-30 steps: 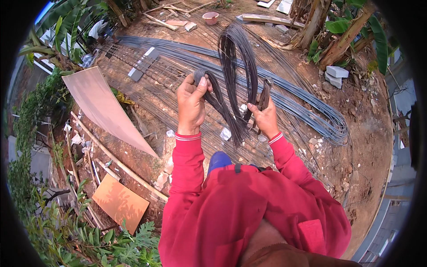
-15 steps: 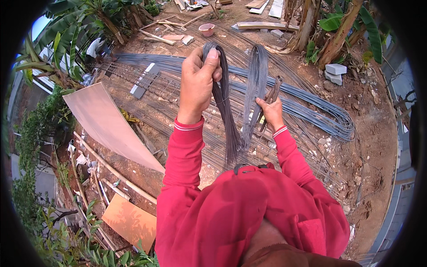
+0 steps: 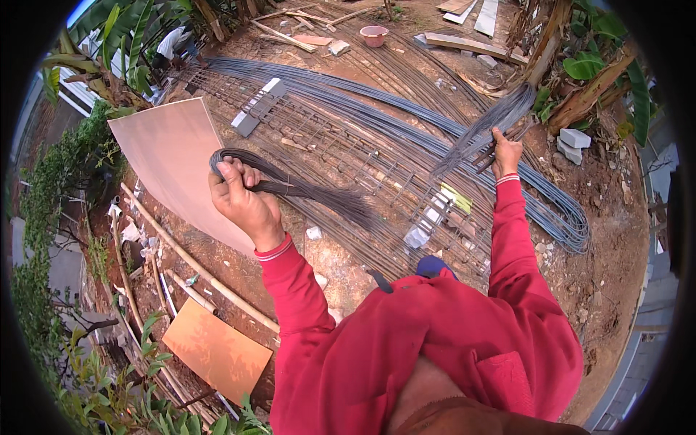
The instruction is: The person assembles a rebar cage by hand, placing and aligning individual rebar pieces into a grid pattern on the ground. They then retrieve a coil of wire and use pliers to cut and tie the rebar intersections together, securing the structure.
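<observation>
Wire bundles [image 3: 315, 194], two: one in each hand [image 3: 246, 203]

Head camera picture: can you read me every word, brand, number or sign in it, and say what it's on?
There are none that I can read.
Dark wire bundle in the left hand, greyer wire bundle in the right hand: no writing shows.
Orange board: shadows, no letters.
Yellow-green piece: too small to tell.
</observation>
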`<state>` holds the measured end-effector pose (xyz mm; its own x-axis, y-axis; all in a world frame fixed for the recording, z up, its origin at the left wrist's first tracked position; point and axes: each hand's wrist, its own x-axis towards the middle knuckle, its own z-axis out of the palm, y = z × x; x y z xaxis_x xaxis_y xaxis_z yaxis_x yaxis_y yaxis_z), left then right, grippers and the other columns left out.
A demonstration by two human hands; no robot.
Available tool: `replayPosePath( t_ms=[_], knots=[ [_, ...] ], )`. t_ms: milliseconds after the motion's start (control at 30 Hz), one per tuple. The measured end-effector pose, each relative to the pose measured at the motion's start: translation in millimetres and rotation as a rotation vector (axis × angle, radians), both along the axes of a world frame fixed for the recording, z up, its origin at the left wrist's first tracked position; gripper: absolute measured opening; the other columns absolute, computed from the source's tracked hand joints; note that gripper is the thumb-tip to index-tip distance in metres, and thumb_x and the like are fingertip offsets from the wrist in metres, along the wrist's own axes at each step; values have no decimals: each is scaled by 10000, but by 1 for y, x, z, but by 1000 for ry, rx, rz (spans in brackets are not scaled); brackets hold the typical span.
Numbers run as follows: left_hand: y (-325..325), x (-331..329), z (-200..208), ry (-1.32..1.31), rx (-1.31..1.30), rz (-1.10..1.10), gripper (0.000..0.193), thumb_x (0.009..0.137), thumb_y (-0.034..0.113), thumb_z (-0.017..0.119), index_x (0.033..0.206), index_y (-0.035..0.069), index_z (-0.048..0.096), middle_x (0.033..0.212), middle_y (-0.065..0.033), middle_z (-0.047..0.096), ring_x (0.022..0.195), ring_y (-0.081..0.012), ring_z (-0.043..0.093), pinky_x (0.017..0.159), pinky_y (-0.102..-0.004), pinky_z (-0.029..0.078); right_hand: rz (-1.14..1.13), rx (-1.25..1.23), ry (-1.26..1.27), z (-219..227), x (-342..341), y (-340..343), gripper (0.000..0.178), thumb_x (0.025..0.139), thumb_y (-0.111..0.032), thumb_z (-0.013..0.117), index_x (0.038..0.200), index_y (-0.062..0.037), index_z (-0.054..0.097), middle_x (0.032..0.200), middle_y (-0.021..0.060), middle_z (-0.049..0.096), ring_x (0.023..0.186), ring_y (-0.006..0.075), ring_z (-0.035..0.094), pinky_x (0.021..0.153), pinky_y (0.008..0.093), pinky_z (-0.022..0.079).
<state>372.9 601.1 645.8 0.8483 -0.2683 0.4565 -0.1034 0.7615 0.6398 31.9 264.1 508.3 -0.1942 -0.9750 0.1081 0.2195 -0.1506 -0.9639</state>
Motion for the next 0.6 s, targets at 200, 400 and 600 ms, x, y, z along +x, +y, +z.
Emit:
replayPosePath(
  t_ms=[200,400,600],
  knots=[
    [58,21,7,-162,34,94,218,975,195,545,993,-21,519,805,-57,514,624,-83,411,560,-210,330,-79,72,662,-126,-13,-25,471,717,-84,761,1116,29,537,1001,177,642,886,291,641,820,364,482],
    [49,25,-48,-122,588,188,231,957,242,582,966,17,530,812,-12,528,648,-67,446,573,-204,351,203,152,838,-241,39,-14,631,701,-120,772,1223,94,489,1081,272,633,1022,378,627,915,401,460],
    [59,53,-133,71,803,214,197,953,211,591,984,24,538,827,2,553,709,-62,491,646,-207,409,556,429,581,-275,203,-15,473,736,31,706,1172,36,524,955,112,651,838,205,630,746,325,499]
  ],
)
